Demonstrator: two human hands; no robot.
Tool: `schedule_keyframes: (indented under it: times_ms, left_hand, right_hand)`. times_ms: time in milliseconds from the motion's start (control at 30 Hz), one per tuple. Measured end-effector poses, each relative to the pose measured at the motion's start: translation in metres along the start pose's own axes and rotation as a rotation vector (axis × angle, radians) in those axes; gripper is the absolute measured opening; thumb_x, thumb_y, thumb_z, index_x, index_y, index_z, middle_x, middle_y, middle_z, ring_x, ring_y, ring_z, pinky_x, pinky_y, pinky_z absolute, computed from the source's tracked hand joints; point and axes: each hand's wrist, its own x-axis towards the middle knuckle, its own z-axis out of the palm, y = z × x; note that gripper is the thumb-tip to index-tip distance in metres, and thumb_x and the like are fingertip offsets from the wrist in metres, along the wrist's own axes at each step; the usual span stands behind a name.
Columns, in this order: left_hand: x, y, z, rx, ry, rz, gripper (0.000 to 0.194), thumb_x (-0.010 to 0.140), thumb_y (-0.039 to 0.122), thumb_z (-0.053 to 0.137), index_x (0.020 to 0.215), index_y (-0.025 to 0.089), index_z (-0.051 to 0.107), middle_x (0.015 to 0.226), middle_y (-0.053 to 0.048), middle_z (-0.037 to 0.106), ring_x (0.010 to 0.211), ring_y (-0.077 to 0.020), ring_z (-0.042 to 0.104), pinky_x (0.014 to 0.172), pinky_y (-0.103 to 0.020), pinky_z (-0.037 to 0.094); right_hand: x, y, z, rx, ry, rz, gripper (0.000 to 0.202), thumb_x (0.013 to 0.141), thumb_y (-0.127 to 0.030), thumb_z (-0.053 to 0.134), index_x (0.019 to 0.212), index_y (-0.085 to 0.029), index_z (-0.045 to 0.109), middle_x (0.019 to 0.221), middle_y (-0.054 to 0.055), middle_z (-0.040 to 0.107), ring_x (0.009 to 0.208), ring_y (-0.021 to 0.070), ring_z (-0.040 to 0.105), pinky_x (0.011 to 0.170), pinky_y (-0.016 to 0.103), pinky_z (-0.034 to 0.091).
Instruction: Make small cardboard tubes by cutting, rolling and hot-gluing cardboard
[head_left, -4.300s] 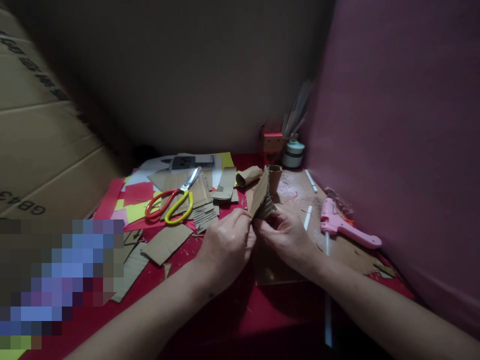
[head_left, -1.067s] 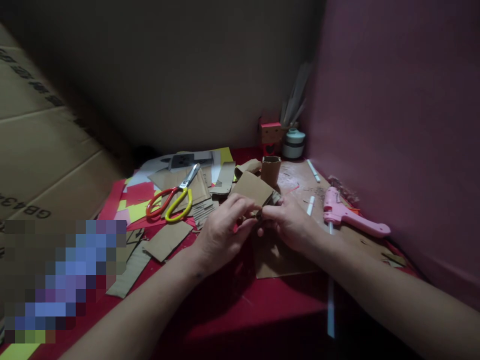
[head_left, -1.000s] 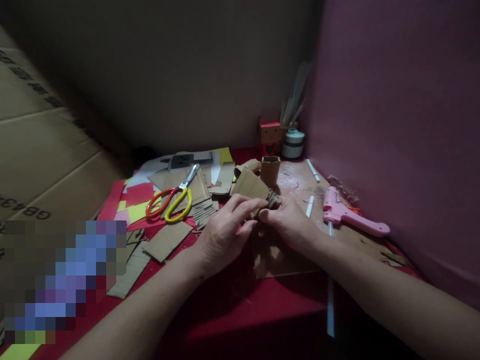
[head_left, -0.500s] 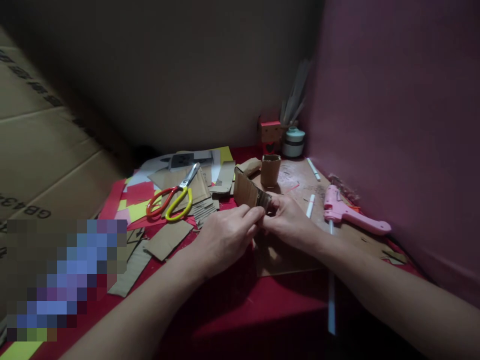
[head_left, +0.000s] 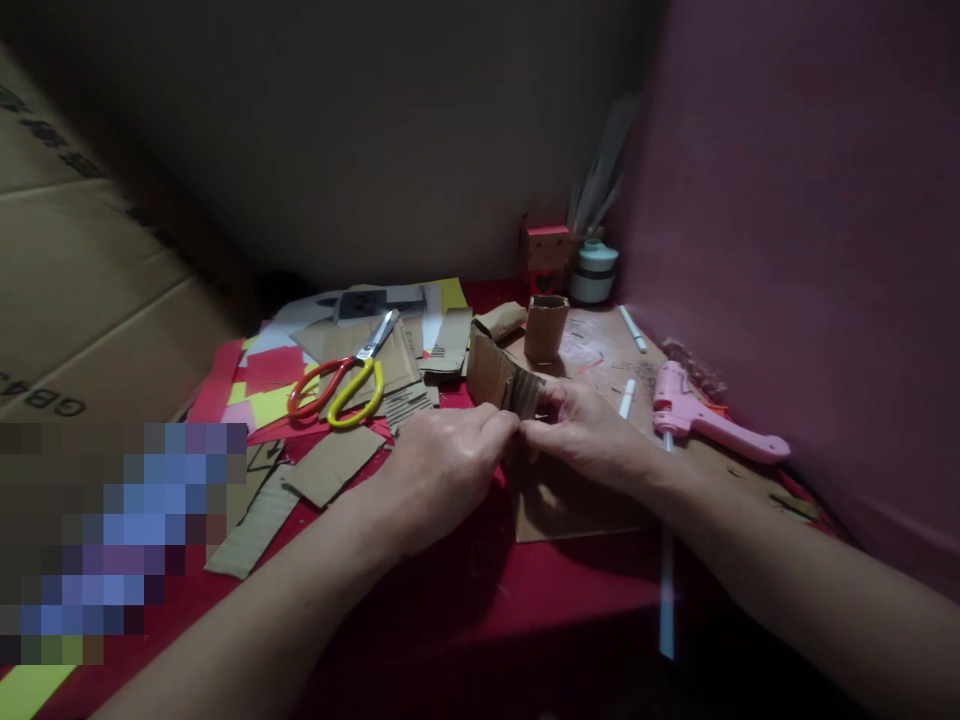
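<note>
— Hands?
— Left hand and right hand meeting at the middle of the red desk, fingertips pinching the near end of a bent strip of brown corrugated cardboard. Both grips clenched on it.
— Strip's position?
— Raised on edge just above a flat brown cardboard sheet, far end pointing away and left.
— Around it?
— Just beyond, a small upright brown cardboard tube. To the left, scissors with orange and yellow handles lying on cardboard scraps and coloured paper. To the right, a pink glue gun on its side, well apart from the right hand.
</note>
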Motion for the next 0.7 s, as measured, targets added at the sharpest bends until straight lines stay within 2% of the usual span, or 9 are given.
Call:
schedule_keyframes:
  times_ms: [133, 233, 333, 467, 567, 700]
  left_hand:
    - [-0.003, -0.005, 0.008, -0.063, 0.131, 0.017, 0.014, 0.084, 0.01, 0.046, 0.087, 0.015, 0.059, 0.067, -0.001, 0.06, 0.057, -0.0124, 0.053, 0.05, -0.024, 0.037]
    - [-0.002, -0.006, 0.008, -0.183, 0.166, -0.005, 0.013, 0.085, 0.012, 0.049, 0.089, 0.017, 0.06, 0.072, 0.0, 0.063, 0.06, -0.0105, 0.056, 0.053, -0.021, 0.04]
    - [0.0, -0.005, 0.004, -0.268, 0.145, -0.033, 0.01, 0.085, 0.013, 0.051, 0.085, 0.019, 0.06, 0.071, 0.003, 0.063, 0.06, -0.0086, 0.057, 0.053, -0.019, 0.04]
    - [0.002, -0.005, -0.005, -0.259, 0.052, 0.003, 0.014, 0.081, 0.008, 0.05, 0.079, 0.019, 0.059, 0.066, 0.004, 0.06, 0.056, -0.0079, 0.054, 0.049, -0.018, 0.037]
    - [0.002, -0.005, -0.009, -0.231, -0.005, 0.004, 0.017, 0.08, 0.007, 0.046, 0.076, 0.018, 0.058, 0.066, 0.003, 0.058, 0.054, -0.008, 0.052, 0.047, -0.018, 0.035]
    - [0.001, -0.004, -0.009, -0.19, -0.017, 0.006, 0.019, 0.08, 0.006, 0.041, 0.071, 0.017, 0.054, 0.064, 0.002, 0.054, 0.051, -0.0079, 0.046, 0.044, -0.019, 0.031]
  right_hand:
    - [-0.001, 0.003, -0.003, 0.075, 0.011, 0.002, 0.014, 0.065, -0.006, 0.049, 0.071, -0.016, 0.055, 0.064, -0.003, 0.055, 0.057, 0.0095, 0.051, 0.055, 0.023, 0.043]
    - [-0.001, 0.004, -0.005, 0.071, -0.009, -0.001, 0.016, 0.064, -0.003, 0.046, 0.069, -0.016, 0.053, 0.061, -0.004, 0.053, 0.056, 0.0093, 0.049, 0.055, 0.023, 0.041]
    - [-0.001, 0.002, -0.005, 0.022, -0.035, -0.017, 0.016, 0.066, -0.003, 0.047, 0.07, -0.015, 0.055, 0.062, -0.003, 0.053, 0.056, 0.009, 0.048, 0.052, 0.022, 0.039]
    - [-0.003, -0.002, -0.004, -0.022, -0.096, -0.059, 0.014, 0.068, -0.003, 0.048, 0.065, -0.015, 0.055, 0.061, -0.003, 0.052, 0.056, 0.0087, 0.048, 0.051, 0.021, 0.038]
    - [-0.003, -0.002, -0.003, -0.103, -0.087, -0.081, 0.016, 0.066, -0.001, 0.049, 0.06, -0.015, 0.054, 0.06, -0.003, 0.052, 0.057, 0.0093, 0.048, 0.051, 0.022, 0.038]
    - [-0.002, 0.001, -0.002, -0.109, -0.074, -0.097, 0.016, 0.065, 0.0, 0.049, 0.062, -0.015, 0.053, 0.063, -0.003, 0.051, 0.058, 0.0096, 0.048, 0.052, 0.022, 0.037]
